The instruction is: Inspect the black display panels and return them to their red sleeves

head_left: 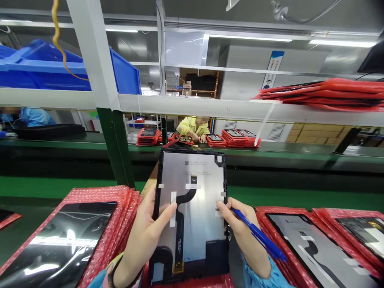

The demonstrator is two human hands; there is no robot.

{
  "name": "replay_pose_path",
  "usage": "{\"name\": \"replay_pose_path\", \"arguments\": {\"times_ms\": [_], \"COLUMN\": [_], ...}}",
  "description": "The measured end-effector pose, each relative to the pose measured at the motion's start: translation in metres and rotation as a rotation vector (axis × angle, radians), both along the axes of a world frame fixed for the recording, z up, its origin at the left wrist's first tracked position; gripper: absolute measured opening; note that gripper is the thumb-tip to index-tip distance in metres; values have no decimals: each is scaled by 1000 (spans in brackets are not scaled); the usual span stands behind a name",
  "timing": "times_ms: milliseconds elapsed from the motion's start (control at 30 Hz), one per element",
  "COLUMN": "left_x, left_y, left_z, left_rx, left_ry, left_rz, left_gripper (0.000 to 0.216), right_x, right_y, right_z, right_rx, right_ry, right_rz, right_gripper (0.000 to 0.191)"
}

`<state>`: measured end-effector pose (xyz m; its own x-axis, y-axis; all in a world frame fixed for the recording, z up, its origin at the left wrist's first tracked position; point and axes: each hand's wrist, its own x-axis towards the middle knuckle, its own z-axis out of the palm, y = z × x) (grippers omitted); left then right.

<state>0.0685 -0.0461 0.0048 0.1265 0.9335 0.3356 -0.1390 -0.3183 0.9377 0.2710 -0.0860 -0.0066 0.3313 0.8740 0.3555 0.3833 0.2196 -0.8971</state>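
Observation:
I hold a tablet display panel (198, 192) upright in front of me, its silver back facing me, with a black flex cable and white tape strips on it. My left hand (147, 232) grips its left edge, thumb lying across the back near a tape strip. My right hand (240, 224) holds the right edge and also pinches a blue pen (258, 236) that points down to the right.
Red bubble-wrap stacks carry more panels at the left (60, 240) and right (318, 248). A green conveyor (300, 160) runs behind. Beyond it a person in yellow (193, 126) works among red stacks. Blue bins (39, 64) and red wraps (327, 94) sit on the upper shelf.

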Motion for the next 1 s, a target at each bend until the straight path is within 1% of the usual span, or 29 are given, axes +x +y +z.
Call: {"name": "replay_pose_path", "arguments": {"times_ms": [133,233,333,433,533,700,867,1000], "left_x": [-8,-13,-14,-11,-8,-9,-9,-8], "left_y": [0,7,14,19,23,27,26,25], "left_z": [0,1,2,1,-1,-2,0,-1], "left_rx": [6,-8,-81,-166,-188,-184,-235,-261], "left_ry": [13,-18,-96,-206,-271,-256,-351,-436], "left_rz": [-21,-57,-130,-208,-223,-150,-205,-198], "left_gripper": [47,45,44,49,49,42,38,33], "right_x": [-4,-3,-2,-1,-1,0,0,-1], "right_y": [1,-3,-7,-9,-8,-6,-7,-8], "right_z": [-2,-5,-6,-6,-7,-5,-4,-4], "right_rx": [6,34,25,18,24,-37,-10,-15], "right_ry": [114,200,244,329,426,422,404,387], "right_rz": [42,92,122,161,206,295,267,215], "right_gripper": [50,46,45,42,36,30,27,25]}}
